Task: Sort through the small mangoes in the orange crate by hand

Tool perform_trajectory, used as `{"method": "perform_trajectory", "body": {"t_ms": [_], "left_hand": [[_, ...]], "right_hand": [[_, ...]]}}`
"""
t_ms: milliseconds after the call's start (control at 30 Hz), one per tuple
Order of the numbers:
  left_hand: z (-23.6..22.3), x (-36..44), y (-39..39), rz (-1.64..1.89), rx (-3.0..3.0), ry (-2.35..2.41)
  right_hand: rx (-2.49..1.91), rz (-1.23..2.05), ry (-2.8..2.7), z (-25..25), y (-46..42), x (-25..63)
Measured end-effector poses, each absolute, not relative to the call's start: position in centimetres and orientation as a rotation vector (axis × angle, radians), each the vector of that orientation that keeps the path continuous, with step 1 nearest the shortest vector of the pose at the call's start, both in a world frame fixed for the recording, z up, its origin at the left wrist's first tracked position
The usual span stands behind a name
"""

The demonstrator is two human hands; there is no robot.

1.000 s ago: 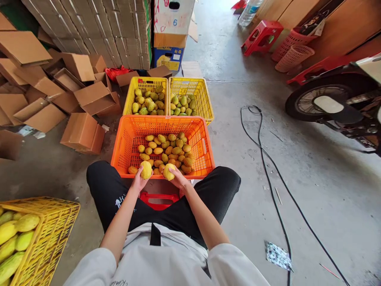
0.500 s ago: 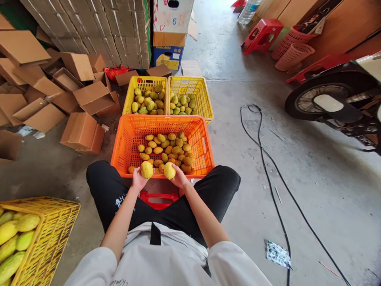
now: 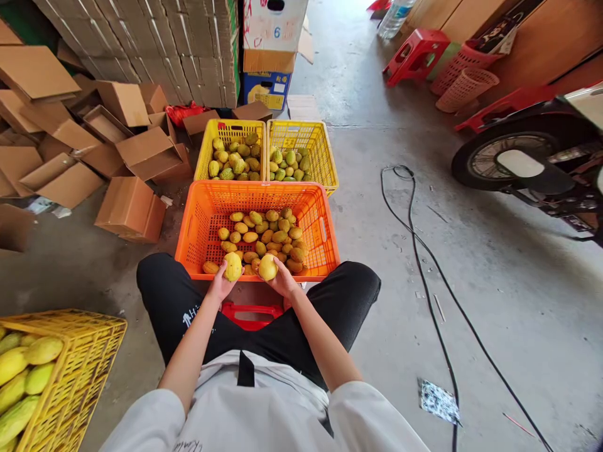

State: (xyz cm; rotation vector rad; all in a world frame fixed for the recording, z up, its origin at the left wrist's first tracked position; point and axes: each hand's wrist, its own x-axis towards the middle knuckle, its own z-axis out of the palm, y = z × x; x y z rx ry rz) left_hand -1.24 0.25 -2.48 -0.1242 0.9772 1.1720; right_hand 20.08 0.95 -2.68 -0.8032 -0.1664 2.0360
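My left hand (image 3: 222, 284) is closed around a rounded yellow fruit (image 3: 232, 267) that looks like a small melon. In my right hand (image 3: 284, 280) is a second, paler yellow fruit (image 3: 268, 267), gripped from its right side. Both are held side by side, a small gap apart, over the near rim of an orange plastic crate (image 3: 202, 199). Inside that crate lie many oval yellow-brown and greenish fruits (image 3: 279, 236), mostly toward the middle and right. The fingers beneath the held fruits are partly hidden.
Behind stand two yellow crates (image 3: 325, 147) of greenish-yellow fruit. Another yellow crate (image 3: 94, 364) holds larger yellow fruit at lower left. Cardboard boxes (image 3: 127, 207) pile up at left. A black cable (image 3: 424, 276) lies on the floor at right, near a motorbike wheel (image 3: 499, 154).
The fruit in my left hand has turned slightly, showing a yellower side. My right hand and its fruit have hardly moved.
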Motion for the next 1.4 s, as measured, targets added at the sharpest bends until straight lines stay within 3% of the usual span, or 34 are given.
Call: {"method": "perform_trajectory", "body": {"t_ms": [333,1400], "left_hand": [[-3.2,-1.3,0.0,1.093,0.117,0.934],[-2.9,-1.5,-0.1,1.051,0.017,0.953]], "right_hand": [[-0.793,2.086,-0.132,-2.7,1.1,20.4],[-0.901,2.000,-0.137,-3.2,1.0,20.5]]}}
